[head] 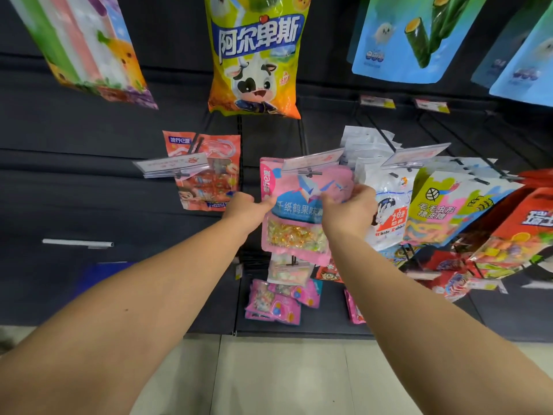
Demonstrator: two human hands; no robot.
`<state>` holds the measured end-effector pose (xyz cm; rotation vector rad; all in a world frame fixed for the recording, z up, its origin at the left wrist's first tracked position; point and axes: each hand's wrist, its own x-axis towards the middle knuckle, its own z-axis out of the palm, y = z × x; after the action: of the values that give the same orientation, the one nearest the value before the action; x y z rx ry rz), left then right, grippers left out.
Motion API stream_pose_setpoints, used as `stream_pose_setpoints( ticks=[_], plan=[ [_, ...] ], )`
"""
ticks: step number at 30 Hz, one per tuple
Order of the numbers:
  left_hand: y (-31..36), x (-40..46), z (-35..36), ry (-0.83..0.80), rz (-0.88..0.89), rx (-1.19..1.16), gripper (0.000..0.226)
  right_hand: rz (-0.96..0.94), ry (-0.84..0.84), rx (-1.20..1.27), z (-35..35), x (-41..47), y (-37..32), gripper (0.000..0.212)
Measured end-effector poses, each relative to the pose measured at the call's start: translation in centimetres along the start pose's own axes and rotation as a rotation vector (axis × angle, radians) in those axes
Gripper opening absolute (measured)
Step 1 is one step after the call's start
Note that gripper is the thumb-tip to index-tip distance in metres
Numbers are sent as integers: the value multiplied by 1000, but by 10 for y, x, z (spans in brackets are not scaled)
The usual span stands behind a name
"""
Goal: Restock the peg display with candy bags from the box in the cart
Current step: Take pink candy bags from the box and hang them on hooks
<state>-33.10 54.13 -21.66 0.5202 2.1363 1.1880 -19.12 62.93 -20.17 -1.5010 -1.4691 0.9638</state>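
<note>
Both hands grasp pink bag (294, 205) at frame centre, left hand (248, 208) on its left edge, right hand (348, 209) upper right, under tag (312, 160). Risk: hole misses peg, bag drops.

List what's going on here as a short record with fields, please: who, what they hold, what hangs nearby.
actor: a person, two bare hands
held item: pink candy bag
left hand: pinches the bag's left edge
right hand: grips its upper right part
position: bag top at the peg's price tag
right neighbour: white rabbit bag
left neighbour: orange bag
above: yellow cow bag
</note>
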Motion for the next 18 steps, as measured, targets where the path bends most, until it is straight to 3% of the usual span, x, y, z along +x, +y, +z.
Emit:
stream_pose_setpoints(
  ticks=[5, 8, 12, 15, 18],
  plan=[
    [-18, -8, -13, -14, 58, 147, 68, 38, 78, -6, 10, -12, 21, 34],
    [-32, -14, -25, -31, 82, 233, 67, 138, 21, 8, 17, -24, 30, 30],
    [-50, -23, -55, -41, 107, 388, 63, 85, -249, -198, 38, -58, 32, 17],
    [-68, -31, -92, -13, 148, 559, 63, -101, -475, -435, 62, -96, 19, 43],
    [-93, -42, -147, 26, 141, 706, 64, -281, -624, -590, 94, -144, -7, 54]
  ],
)
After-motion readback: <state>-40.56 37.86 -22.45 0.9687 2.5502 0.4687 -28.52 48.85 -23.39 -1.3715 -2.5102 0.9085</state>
